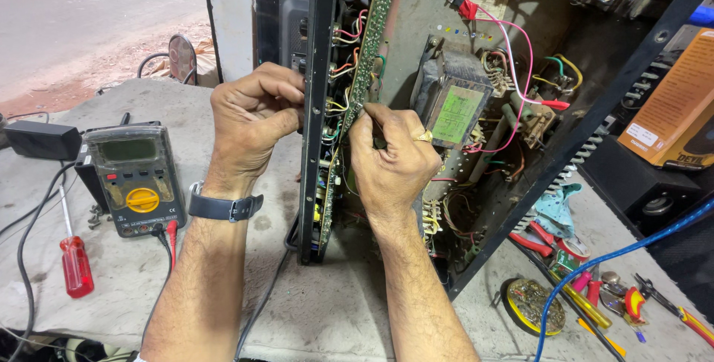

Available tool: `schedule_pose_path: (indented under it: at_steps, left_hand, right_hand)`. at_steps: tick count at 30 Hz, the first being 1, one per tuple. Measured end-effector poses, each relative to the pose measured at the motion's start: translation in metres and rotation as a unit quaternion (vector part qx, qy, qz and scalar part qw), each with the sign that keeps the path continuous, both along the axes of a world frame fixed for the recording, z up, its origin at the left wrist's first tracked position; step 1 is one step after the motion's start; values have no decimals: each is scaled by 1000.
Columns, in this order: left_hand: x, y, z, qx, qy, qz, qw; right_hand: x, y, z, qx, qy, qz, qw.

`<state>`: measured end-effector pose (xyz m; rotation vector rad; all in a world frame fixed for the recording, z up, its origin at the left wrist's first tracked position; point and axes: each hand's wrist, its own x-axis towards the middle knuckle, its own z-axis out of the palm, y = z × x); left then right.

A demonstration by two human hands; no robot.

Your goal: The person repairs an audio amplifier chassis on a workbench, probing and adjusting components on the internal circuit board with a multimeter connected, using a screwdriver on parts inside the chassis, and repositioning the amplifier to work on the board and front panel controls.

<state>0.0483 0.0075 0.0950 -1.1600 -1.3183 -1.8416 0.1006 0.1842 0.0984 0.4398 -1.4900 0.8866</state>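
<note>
Inside one open chassis [416, 5], left hand [249, 120] grips its front panel [316, 109] (right hand [390, 157] pinches one circuit board [370, 42]).

Watching my feed, here's what I've got on the person themselves: both forearms are bare, no sleeves anywhere in view, and they're pretty hairy all the way down to the wrists. The left hand [249, 120] has a dark wristwatch [223, 206] strapped just below it, with a wide dark grey band and a buckle showing on the side. The right hand [394, 161] wears one gold-coloured ring [425, 136] with a chunky raised top, on what looks like the ring finger. Nails are short and plain. No gloves, no bracelets otherwise.
</note>
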Motion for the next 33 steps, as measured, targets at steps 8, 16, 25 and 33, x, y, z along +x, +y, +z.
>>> schedule_pose_path:
  at_steps: [8,16,25,33]
  left_hand:
    - [2,0,0,19,-10,-80,997]
    - [-1,-3,-3,23,-53,-74,996]
    - [-7,-5,-8,13,-65,-72,995]
    - [-3,-5,-6,9,-61,-77,995]
  right_hand:
    - [0,1,-1,2,3,-3,1000]
    - [-1,1,-2,0,0,9,1000]
    - [-2,1,-2,-4,14,1,1000]
    - [-3,1,-3,-11,19,2,1000]
